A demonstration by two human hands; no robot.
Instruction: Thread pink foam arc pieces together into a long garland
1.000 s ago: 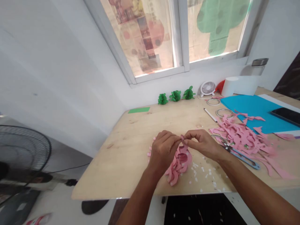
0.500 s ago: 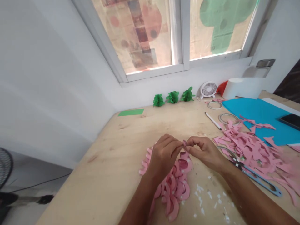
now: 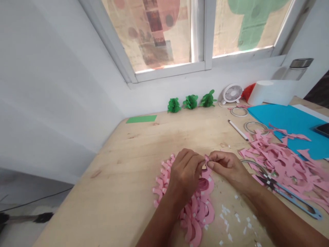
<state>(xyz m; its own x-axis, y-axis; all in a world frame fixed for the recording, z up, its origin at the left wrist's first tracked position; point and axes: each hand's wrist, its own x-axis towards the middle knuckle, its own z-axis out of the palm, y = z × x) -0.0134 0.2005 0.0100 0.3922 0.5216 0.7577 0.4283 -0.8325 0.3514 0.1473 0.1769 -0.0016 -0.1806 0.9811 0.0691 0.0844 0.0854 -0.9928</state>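
Observation:
My left hand (image 3: 185,171) and my right hand (image 3: 227,168) meet above the wooden table, fingertips pinched together on a small pink paper piece (image 3: 206,159). Both hands are closed on it, and part of it is hidden by the fingers. Beneath and beside my left hand lies a pile of curved pink paper cutouts (image 3: 197,209), several with small white tabs on them. My left wrist and forearm cover part of that pile. Near my right forearm lie blue-handled scissors (image 3: 290,197) and small white paper bits (image 3: 226,212).
Pink paper scraps (image 3: 282,157) heap at the right beside blue sheets (image 3: 290,116) and a phone (image 3: 322,129). Behind are a white pen (image 3: 238,130), tape rolls (image 3: 239,112), a small fan (image 3: 232,93), green paper shapes (image 3: 190,102) and a green strip (image 3: 141,119).
The view has shifted slightly, so the table things sit a little differently in frame. Both hands still pinch the small pink piece, which now shows a little more between the fingertips.

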